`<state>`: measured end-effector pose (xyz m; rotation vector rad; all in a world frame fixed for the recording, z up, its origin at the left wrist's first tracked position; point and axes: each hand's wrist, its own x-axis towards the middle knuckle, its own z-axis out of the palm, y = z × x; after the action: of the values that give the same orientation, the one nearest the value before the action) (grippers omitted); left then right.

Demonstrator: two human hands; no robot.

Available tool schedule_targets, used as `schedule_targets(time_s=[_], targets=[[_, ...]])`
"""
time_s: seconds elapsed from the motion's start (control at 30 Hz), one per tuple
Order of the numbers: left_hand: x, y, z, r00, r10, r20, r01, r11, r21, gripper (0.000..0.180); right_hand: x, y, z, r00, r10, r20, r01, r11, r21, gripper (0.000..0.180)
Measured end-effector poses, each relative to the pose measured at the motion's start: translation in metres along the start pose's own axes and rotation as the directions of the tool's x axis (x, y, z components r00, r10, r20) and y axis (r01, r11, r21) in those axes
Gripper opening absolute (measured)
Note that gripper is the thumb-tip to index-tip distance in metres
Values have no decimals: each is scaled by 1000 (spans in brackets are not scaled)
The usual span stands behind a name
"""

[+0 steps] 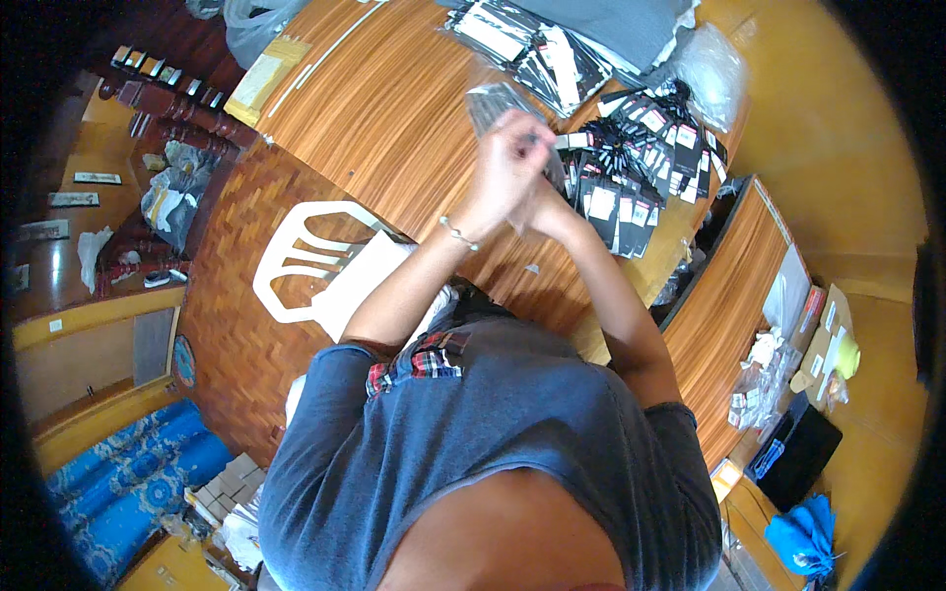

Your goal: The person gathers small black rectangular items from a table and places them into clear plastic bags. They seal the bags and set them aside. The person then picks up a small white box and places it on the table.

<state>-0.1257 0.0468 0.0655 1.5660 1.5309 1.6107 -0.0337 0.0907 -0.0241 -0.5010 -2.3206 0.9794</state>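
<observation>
My two hands meet over the wooden table, at the near side of the piles. Between them is a clear plastic bag [493,101] with something greyish in it, its far end sticking out beyond my fingers. My left hand [512,153] is closed on the bag, fingers curled and slightly blurred. My right hand [548,209] lies against it, closed about the same bag from the right, its fingers mostly hidden behind the left. Just right of my hands lies a spread of black hang tags [636,138] with white labels and black cords.
Plastic-wrapped black-and-white packets [562,69] lie at the table's far side, beside grey cloth [611,30] and a clear plastic bundle [708,79]. A white plastic chair [296,261] stands at left. An open drawer-like gap [702,246] runs along the right, near a cardboard box [826,345].
</observation>
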Motion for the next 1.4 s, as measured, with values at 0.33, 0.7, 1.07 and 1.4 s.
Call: schedule_targets(time_s=[0.33, 0.7, 1.07, 1.4], targets=[[-33, 86, 0, 998, 36, 56, -24, 981, -191, 9, -21, -33, -1, 951, 46, -305, -66, 996, -55, 39], [-73, 34, 54, 968, 166, 188, -124, 968, -219, 19, -47, -11, 15, 991, -1, -133, -71, 841, -537, 65], [-85, 33, 41, 885, 292, 364, -189, 938, -292, 20, -35, -9, 23, 969, -43, -242, -44, 939, -342, 67], [-35, -19, -46, 942, 103, 319, -188, 951, 246, 39, -82, -4, 56, 1000, 17, -18, -24, 833, -553, 59]])
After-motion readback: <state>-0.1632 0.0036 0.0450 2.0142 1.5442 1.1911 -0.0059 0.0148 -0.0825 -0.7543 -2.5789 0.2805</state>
